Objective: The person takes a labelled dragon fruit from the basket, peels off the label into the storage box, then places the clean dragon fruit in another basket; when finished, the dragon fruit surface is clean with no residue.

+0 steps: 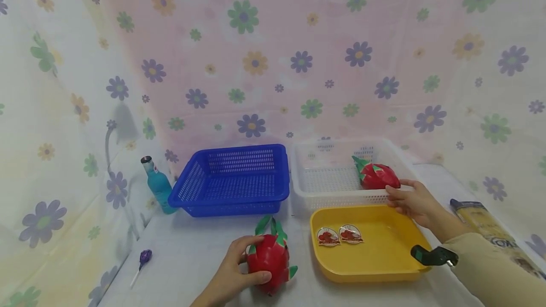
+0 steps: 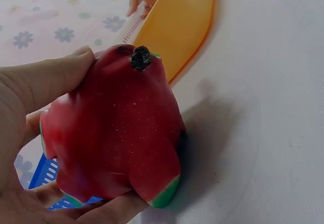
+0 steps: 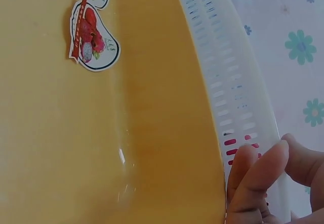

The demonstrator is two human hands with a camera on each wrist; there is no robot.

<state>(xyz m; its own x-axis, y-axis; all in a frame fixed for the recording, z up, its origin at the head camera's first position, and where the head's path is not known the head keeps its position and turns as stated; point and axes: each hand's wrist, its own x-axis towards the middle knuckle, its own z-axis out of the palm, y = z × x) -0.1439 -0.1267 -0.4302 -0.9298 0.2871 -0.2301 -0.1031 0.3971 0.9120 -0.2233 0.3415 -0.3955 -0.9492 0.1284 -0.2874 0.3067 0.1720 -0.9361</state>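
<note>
My left hand (image 1: 234,269) grips a red toy dragon fruit (image 1: 269,259) with green-tipped scales, at the front middle of the table. In the left wrist view, thumb and fingers wrap the fruit (image 2: 116,128), its dark stub end facing the camera. A second dragon fruit (image 1: 379,176) lies inside the white perforated basket (image 1: 315,198), at its right end. At that end my right hand (image 1: 415,203) holds the basket's near rim, fingers outside the wall. The right wrist view shows those fingers (image 3: 260,178) on the rim, with red fruit visible through the slots.
A yellow tray (image 1: 371,255) with two dragon-fruit stickers (image 1: 350,234) stands before the white basket. To the left are a blue basket (image 1: 232,207), a blue bottle (image 1: 159,186) and a purple lollipop (image 1: 145,257). A yellow packet (image 1: 490,224) lies beyond the right forearm.
</note>
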